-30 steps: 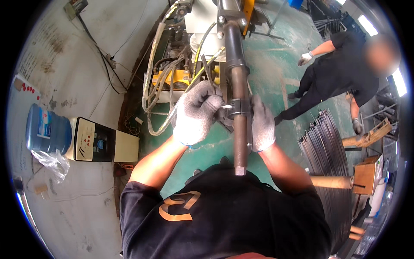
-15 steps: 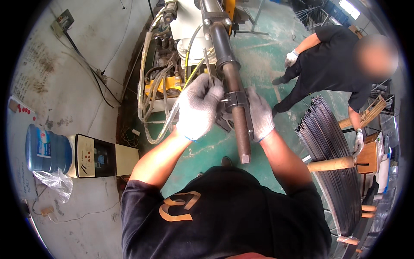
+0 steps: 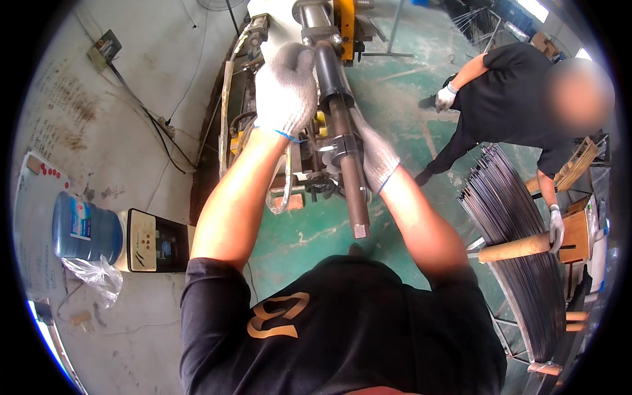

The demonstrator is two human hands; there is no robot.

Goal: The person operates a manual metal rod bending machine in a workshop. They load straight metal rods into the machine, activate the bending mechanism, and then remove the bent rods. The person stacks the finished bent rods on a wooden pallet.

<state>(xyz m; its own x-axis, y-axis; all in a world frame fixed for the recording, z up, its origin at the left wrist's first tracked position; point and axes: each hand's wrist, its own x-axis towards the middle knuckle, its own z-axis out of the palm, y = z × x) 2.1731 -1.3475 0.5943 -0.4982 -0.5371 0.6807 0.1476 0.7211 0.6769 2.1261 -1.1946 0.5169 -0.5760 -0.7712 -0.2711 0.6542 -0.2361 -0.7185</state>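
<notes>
A long dark metal shaft [image 3: 350, 191] slopes down toward me from a machine, its squared end lowest. It runs out of a thicker black tube [image 3: 329, 76], and a dark collar [image 3: 343, 150] with a small light pin at its left sits round it. My left hand [image 3: 286, 92], in a white knit glove, is raised beside the upper tube. Its fingers curl away from view, hiding whatever they hold. Along the shaft's right side lies my gloved right hand [image 3: 375, 150], fingers stretched upward near the collar; their tips are partly hidden.
Hoses [image 3: 226, 112] and machine parts lie left of the shaft. A water dispenser [image 3: 141, 240] with a blue bottle [image 3: 85, 227] stands at the left wall. At right, a co-worker [image 3: 507, 105] in gloves stands by a rack of thin dark rods [image 3: 520, 224] with a wooden roller [image 3: 513, 248].
My left hand has moved up from near the collar to the upper tube; the thin metal rod it held is out of sight. My right hand has shifted slightly up and left.
</notes>
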